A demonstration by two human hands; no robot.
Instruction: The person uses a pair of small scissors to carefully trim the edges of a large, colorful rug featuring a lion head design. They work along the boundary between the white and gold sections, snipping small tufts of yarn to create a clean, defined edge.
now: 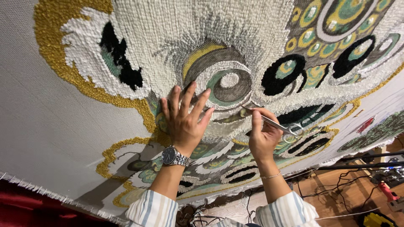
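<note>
A large tufted rug hangs stretched in front of me, with white, gold, black and green loops around a round eye motif. My left hand, with a metal wristwatch, lies flat on the pile just left of the eye motif, fingers spread. My right hand grips small silver scissors. Their tips touch the yarn just below the eye motif. A thin bracelet sits on my right wrist.
The rug's fringed lower edge runs along the bottom left over a red surface. At the lower right a wooden floor carries black cables, a red tool and a yellow object.
</note>
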